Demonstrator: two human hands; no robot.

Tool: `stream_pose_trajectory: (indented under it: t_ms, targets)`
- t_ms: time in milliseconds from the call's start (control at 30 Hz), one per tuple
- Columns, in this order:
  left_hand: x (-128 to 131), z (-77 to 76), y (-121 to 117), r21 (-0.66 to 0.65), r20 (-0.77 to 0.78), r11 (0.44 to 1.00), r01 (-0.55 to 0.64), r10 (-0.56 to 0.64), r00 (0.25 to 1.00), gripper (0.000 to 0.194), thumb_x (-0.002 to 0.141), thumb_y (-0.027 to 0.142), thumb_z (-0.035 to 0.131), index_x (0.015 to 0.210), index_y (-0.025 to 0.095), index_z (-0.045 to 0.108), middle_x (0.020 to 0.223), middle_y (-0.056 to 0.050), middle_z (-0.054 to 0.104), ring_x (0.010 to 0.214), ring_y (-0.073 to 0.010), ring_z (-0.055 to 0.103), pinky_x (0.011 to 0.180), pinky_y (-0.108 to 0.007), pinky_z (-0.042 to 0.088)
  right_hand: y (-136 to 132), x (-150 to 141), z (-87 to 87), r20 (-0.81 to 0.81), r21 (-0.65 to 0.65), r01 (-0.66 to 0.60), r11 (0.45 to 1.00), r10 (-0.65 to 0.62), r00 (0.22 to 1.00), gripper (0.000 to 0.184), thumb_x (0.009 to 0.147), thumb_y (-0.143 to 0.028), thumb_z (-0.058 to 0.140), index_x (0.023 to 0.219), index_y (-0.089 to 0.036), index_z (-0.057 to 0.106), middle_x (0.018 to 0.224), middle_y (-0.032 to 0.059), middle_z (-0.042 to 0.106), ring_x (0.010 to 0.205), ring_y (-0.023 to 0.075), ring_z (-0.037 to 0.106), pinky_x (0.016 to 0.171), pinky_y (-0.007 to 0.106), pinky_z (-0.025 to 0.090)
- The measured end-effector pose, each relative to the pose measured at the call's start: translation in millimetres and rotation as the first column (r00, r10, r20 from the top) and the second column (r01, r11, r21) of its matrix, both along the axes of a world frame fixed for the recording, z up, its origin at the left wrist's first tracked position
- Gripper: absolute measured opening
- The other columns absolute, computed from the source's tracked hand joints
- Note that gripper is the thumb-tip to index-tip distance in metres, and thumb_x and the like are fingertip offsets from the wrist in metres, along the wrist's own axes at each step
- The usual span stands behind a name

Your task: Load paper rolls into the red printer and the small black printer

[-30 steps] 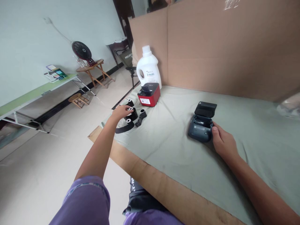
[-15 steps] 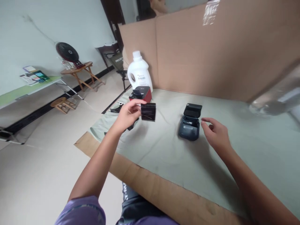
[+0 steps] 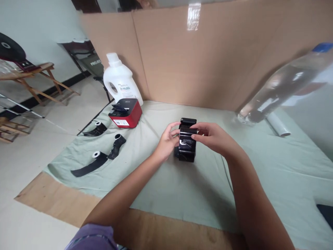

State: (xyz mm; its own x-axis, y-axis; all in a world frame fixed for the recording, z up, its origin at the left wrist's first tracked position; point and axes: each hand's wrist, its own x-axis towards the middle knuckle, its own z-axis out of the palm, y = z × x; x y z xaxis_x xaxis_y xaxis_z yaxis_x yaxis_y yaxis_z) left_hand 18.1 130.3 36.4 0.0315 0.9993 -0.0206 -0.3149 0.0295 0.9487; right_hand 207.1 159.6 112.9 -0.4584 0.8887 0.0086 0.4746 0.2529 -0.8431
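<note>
A glossy black paper roll (image 3: 187, 139) is held between my two hands, a strip of it hanging down in front. My left hand (image 3: 168, 141) grips its left end, and the thumb and fingers of my right hand (image 3: 212, 137) are closed on its right side. Directly behind and below the roll is the small dark portable printer, mostly hidden; its raised lid (image 3: 188, 121) shows above the roll. Whether the roll touches the printer I cannot tell.
Several smaller black rolls with white cores, one with a curled strip (image 3: 90, 166), lie at the left. Behind them stand a red and black printer (image 3: 134, 114) and a white jug (image 3: 122, 80). At right, a large clear bottle (image 3: 278, 88) leans, and a white tube (image 3: 279, 124) lies.
My left hand took the black roll from the group at left and carried it right to the printer. My right hand let go of the printer and now grips the roll too.
</note>
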Motion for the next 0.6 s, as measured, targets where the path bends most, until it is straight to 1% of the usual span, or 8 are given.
stream_pose_trajectory:
  t_ms: [100, 167, 267, 300, 367, 433, 500, 600]
  targets:
    - [8, -14.6, -16, -0.185, 0.028, 0.977, -0.106, 0.113, 0.993, 0.048, 0.091, 0.050, 0.061, 0.133, 0.028, 0.051, 0.097, -0.004, 0.069, 0.076, -0.0178, 0.067, 0.066, -0.030, 0.052, 10, -2, -16.1, 0.045, 0.003, 0.096, 0.995, -0.096, 0.994, 0.025, 0.082, -0.032, 0.064, 0.102, -0.019, 0.073, 0.076, 0.0017, 0.070, 0.067, 0.0173, 0.061, 0.060, 0.027, 0.043]
    - [17, -23.6, -32, -0.238, -0.005, 0.965, -0.113, 0.115, 0.993, 0.053, 0.091, 0.053, 0.060, 0.136, 0.030, 0.047, 0.095, -0.005, 0.070, 0.075, -0.0203, 0.068, 0.065, -0.033, 0.053, 17, -4, -26.3, 0.111, 0.021, 0.144, 0.989, -0.146, 0.983, 0.022, 0.084, -0.029, 0.062, 0.101, -0.020, 0.072, 0.076, 0.0019, 0.071, 0.067, 0.0178, 0.062, 0.063, 0.029, 0.045]
    - [30, -38.9, -58, -0.213, -0.092, 0.971, -0.109, 0.091, 0.992, 0.065, 0.088, 0.048, 0.069, 0.143, 0.034, 0.039, 0.090, -0.002, 0.070, 0.066, -0.0197, 0.065, 0.061, -0.034, 0.052, 27, -7, -39.6, 0.228, 0.072, 0.173, 0.982, -0.185, 0.956, 0.022, 0.084, -0.020, 0.061, 0.103, -0.019, 0.072, 0.087, 0.0050, 0.074, 0.074, 0.0193, 0.066, 0.072, 0.031, 0.049]
    - [34, -44.6, -65, -0.191, -0.132, 0.975, -0.115, 0.090, 0.987, 0.062, 0.088, 0.048, 0.069, 0.142, 0.035, 0.039, 0.086, -0.002, 0.069, 0.061, -0.0186, 0.063, 0.058, -0.033, 0.050, 29, -8, -43.7, 0.260, 0.089, 0.176, 0.980, -0.194, 0.946, 0.024, 0.084, -0.017, 0.062, 0.105, -0.018, 0.072, 0.092, 0.0064, 0.075, 0.078, 0.0198, 0.067, 0.075, 0.032, 0.049]
    - [38, -55.6, -73, -0.144, -0.208, 0.982, -0.125, 0.093, 0.974, 0.050, 0.090, 0.050, 0.066, 0.133, 0.033, 0.046, 0.078, -0.001, 0.066, 0.056, -0.0171, 0.059, 0.055, -0.031, 0.046, 31, -11, -51.8, 0.301, 0.126, 0.161, 0.979, -0.193, 0.934, 0.027, 0.083, -0.012, 0.062, 0.107, -0.018, 0.073, 0.103, 0.0086, 0.075, 0.085, 0.0207, 0.067, 0.081, 0.032, 0.050]
    - [39, -63.4, -75, -0.117, -0.250, 0.984, -0.134, 0.102, 0.963, 0.041, 0.092, 0.052, 0.063, 0.124, 0.030, 0.049, 0.073, -0.002, 0.065, 0.057, -0.0168, 0.058, 0.054, -0.030, 0.044, 31, -13, -59.5, 0.321, 0.157, 0.128, 0.979, -0.173, 0.931, 0.029, 0.084, -0.011, 0.061, 0.110, -0.018, 0.072, 0.109, 0.0096, 0.074, 0.093, 0.0221, 0.067, 0.086, 0.033, 0.050]
    - [38, -66.1, -75, -0.099, -0.259, 0.984, -0.151, 0.121, 0.958, 0.040, 0.092, 0.053, 0.063, 0.120, 0.028, 0.049, 0.073, -0.002, 0.065, 0.061, -0.0167, 0.058, 0.056, -0.028, 0.044, 32, -15, -66.0, 0.337, 0.177, 0.107, 0.978, -0.162, 0.928, 0.029, 0.087, -0.012, 0.060, 0.113, -0.017, 0.072, 0.110, 0.0101, 0.074, 0.099, 0.0238, 0.065, 0.088, 0.034, 0.049]
    - [38, -63.1, -74, -0.093, -0.261, 0.982, -0.164, 0.135, 0.956, 0.039, 0.094, 0.050, 0.060, 0.120, 0.024, 0.048, 0.074, -0.001, 0.064, 0.062, -0.0150, 0.057, 0.057, -0.025, 0.044, 32, -16, -72.0, 0.361, 0.170, 0.119, 0.978, -0.174, 0.916, 0.030, 0.089, -0.013, 0.060, 0.117, -0.017, 0.071, 0.106, 0.0101, 0.073, 0.101, 0.0244, 0.062, 0.088, 0.034, 0.047]
